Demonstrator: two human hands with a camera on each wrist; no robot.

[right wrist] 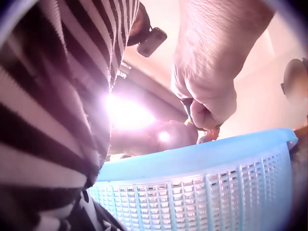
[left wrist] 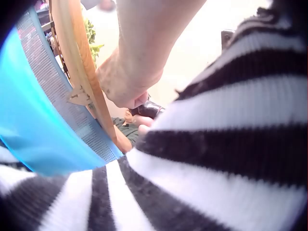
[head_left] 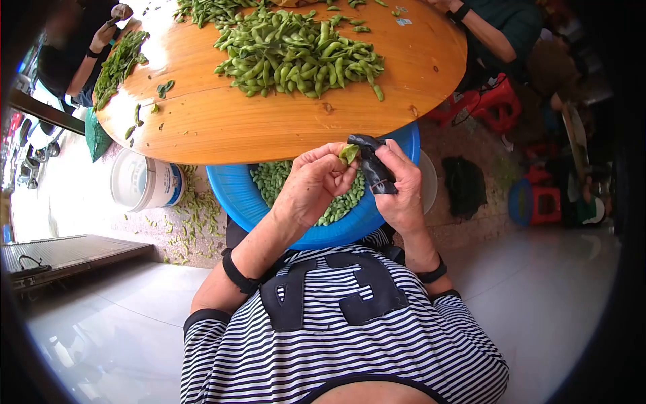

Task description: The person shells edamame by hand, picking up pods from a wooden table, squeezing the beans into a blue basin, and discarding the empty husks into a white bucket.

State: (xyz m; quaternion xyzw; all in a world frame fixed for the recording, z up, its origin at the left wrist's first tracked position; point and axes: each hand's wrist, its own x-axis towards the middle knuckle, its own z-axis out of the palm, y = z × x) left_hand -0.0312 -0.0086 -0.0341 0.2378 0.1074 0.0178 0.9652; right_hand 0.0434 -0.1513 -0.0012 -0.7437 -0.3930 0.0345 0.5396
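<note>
Over a blue basket (head_left: 229, 190), both hands meet at a green soybean pod (head_left: 348, 154). My left hand (head_left: 315, 180) pinches the pod between its fingertips. The right hand (head_left: 402, 185) has shiny black covers (head_left: 378, 174) over its thumb and forefinger, whose tips close on the pod's other side. Shelled green beans (head_left: 270, 182) lie in the basket below. In the left wrist view, the left hand (left wrist: 127, 82) partly hides a dark cover (left wrist: 153, 109). The right wrist view has the right hand (right wrist: 207, 98) curled above the basket rim (right wrist: 202, 153); the pod is mostly hidden there.
A wooden table (head_left: 282, 135) overlaps the basket's far side and bears a heap of soybean pods (head_left: 296, 57). On the left stands a white bucket (head_left: 138, 182), with pods scattered (head_left: 195, 222) beside it. Red stools (head_left: 498, 104) and two other people are around the table.
</note>
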